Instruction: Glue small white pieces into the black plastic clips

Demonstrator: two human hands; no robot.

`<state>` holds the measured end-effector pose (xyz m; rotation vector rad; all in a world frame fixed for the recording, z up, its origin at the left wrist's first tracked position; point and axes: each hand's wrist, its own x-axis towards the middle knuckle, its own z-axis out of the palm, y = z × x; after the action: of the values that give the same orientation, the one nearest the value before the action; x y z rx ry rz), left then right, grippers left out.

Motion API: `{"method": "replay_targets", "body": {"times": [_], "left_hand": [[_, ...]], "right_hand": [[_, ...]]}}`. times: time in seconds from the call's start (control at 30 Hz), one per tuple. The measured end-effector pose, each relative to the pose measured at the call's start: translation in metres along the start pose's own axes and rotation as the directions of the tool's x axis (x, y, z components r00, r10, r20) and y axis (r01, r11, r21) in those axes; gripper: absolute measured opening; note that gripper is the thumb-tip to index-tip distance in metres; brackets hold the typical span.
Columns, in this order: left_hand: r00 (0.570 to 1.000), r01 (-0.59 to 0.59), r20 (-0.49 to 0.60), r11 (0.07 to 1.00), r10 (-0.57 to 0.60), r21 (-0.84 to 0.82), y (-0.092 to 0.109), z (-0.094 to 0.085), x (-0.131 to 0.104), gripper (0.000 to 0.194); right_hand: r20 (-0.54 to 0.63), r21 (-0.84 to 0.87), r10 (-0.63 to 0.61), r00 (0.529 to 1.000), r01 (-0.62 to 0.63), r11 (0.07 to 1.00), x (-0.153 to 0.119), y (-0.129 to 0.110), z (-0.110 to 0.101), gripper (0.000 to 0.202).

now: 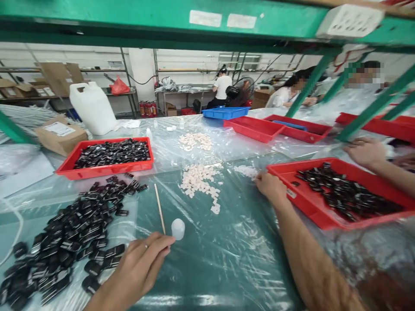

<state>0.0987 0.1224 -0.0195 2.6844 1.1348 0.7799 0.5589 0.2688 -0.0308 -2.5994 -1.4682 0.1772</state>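
Observation:
My left hand point(142, 263) is at the lower middle, its thumb and index finger pinched at the lower edge of a small whitish cup point(178, 229). A thin wooden stick point(159, 208) lies just beyond those fingers. My right hand point(271, 186) is closed beside the left corner of a red tray point(311, 212), its fingertips by a patch of small white pieces point(245, 171); what they hold is hidden. Between the hands and farther back is a pile of small cream pieces point(199, 179). Black parts point(81, 224) are heaped on the left.
Another red tray point(105, 170) of black parts stands at the left, near a white jug point(92, 108). A co-worker's hand point(366, 151) is beyond the right tray. More cream pieces point(195, 141), a blue tray point(226, 113) and green shelf bars point(129, 21) are farther off.

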Motion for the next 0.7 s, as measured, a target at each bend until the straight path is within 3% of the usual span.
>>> {"method": "replay_targets", "body": {"times": [0.23,0.43,0.57,0.7], "left_hand": [[1.0,-0.022,-0.021,1.0,0.023,0.003,0.008,-0.004,0.004,0.026],[0.996,-0.042,-0.074,0.998,0.045,0.039,0.009,-0.003,0.003,0.024],[0.999,-0.024,-0.043,0.999,0.026,0.041,0.01,-0.002,0.004,0.02],[0.996,-0.094,0.014,0.995,0.093,0.042,0.012,-0.004,0.007,0.014]], "right_hand": [[-0.11,-0.006,0.092,0.99,-0.093,0.996,0.019,-0.004,0.02,0.022],[-0.16,0.051,0.059,0.985,-0.051,0.997,0.03,0.004,0.023,0.031],[-0.208,0.141,-0.025,0.978,0.056,0.988,0.033,0.001,0.019,0.028],[-0.308,0.249,-0.128,0.943,0.21,0.945,0.018,-0.009,0.018,0.026]]}}
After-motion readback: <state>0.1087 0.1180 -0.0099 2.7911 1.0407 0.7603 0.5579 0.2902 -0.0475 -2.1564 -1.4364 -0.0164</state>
